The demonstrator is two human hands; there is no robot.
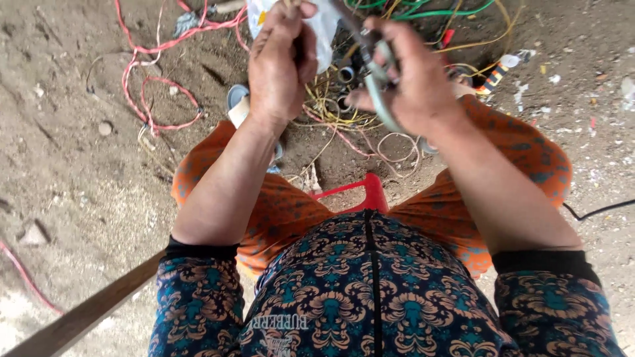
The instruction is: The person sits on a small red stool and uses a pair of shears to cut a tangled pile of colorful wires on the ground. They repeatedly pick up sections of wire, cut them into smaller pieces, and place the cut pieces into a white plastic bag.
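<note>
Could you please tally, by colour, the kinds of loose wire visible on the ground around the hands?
Red wire tangles: 1
Yellow wire tangles: 1
Green wire bundles: 1
Black cables: 1
Total: 4 colours. Single strands are too tangled to count. The left hand and right hand hold a grey cable.

2 hands [284,59] [403,73] hovering over wire tangle [344,99] lying on dirt ground [79,165]; stool [360,195] sitting between knees.

Seated on a red stool [367,192], the person grips a grey cable [378,86] in the right hand [407,76], the left hand [281,63] closed above tangled wires [331,99] on the dirt floor [66,165].
</note>
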